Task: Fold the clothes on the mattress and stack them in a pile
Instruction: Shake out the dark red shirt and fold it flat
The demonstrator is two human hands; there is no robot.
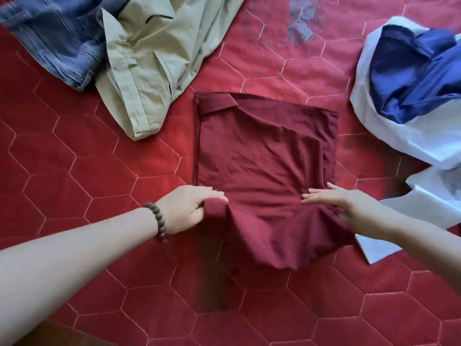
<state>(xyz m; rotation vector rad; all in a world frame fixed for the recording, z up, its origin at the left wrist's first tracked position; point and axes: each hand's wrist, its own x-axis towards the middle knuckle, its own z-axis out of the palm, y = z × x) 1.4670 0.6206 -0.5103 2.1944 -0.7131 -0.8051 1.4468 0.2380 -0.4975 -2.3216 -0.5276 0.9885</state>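
A maroon shirt lies partly folded in the middle of the red quilted mattress, its collar at the far left corner. My left hand grips a bunch of the shirt's near left edge, lifting it a little. My right hand lies on the shirt's near right part with fingers straight and pointing left; its thumb is hidden under the cloth. The near hem hangs loose and rumpled between the two hands.
Blue jeans and a khaki garment lie crumpled at the far left. A white and dark blue garment sprawls at the right, close to my right arm. A grey stain marks the mattress at the far middle.
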